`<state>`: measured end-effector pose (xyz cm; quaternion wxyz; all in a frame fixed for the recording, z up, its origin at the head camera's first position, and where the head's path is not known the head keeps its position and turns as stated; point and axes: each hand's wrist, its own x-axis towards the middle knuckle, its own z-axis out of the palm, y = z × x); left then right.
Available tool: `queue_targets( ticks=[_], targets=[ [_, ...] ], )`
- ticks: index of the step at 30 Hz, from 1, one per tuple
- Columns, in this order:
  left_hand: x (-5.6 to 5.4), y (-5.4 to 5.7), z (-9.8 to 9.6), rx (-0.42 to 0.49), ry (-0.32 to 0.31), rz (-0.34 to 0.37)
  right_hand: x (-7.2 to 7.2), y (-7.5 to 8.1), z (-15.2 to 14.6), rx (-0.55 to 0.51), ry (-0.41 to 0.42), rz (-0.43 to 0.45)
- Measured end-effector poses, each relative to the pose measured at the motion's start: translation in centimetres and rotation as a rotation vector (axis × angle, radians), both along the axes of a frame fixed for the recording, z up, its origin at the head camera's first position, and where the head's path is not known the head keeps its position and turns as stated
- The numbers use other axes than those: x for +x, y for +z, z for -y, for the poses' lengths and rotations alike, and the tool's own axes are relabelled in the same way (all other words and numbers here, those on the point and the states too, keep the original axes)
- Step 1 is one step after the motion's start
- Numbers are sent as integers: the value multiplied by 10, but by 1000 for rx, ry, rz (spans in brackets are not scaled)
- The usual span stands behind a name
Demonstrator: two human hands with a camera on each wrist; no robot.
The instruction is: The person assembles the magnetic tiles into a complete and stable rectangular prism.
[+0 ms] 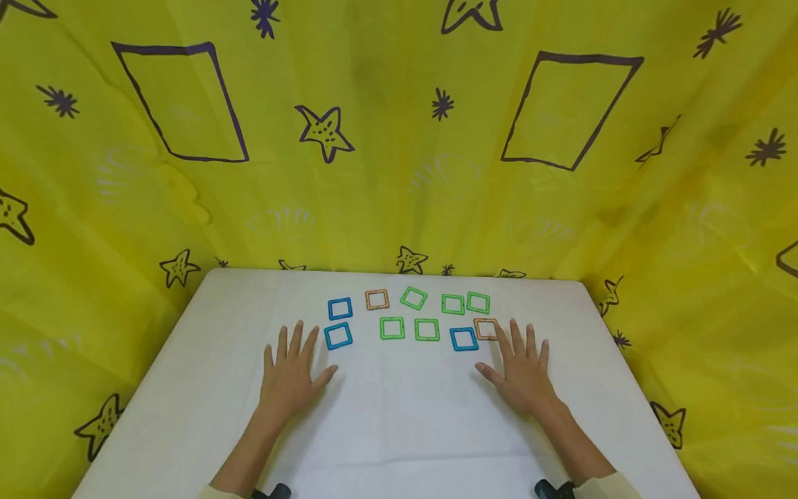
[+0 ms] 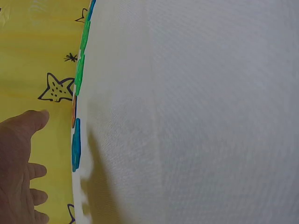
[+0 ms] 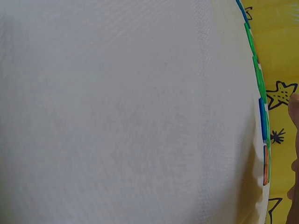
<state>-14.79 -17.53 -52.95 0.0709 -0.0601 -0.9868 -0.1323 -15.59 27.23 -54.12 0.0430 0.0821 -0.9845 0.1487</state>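
Several square plastic frames lie flat on the white table in two loose rows. Two blue frames (image 1: 339,326) are at the left, close to my left hand (image 1: 289,381), whose fingers are spread and hold nothing. An orange frame (image 1: 377,291) and several green frames (image 1: 392,337) fill the middle and back. At the right are another blue frame (image 1: 464,348) and a second orange frame (image 1: 485,320). My right hand (image 1: 524,378) is spread too, holding nothing, its index fingertip overlapping the orange frame's edge in the head view. Both wrist views show the frames edge-on.
A white cloth covers the table (image 1: 399,416), with a crease near the front. Yellow curtains (image 1: 386,194) printed with stars and outlines surround its back and sides. Dark wrist devices (image 1: 274,492) show at the bottom edge.
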Motion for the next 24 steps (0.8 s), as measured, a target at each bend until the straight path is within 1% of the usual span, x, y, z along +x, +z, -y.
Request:
queue_targets(
  ticks=[7,12,15,19,21,24],
  targets=[
    [1,-2,1,8,0,0,5,1,2,-26,-1,8],
    [-1,0,-1,33,-6,-9,1,3,3,-39,11,-12],
    [-2,1,-4,37,-6,10,-1,3,5,-51,22,-22],
    [-4,3,-9,50,-13,36,-3,1,8,-95,37,-48],
    [-5,2,-12,57,-26,32,-3,0,10,-121,46,-57],
    [-8,-2,-16,92,-47,-1,-5,-2,12,-137,58,-58]
  ],
)
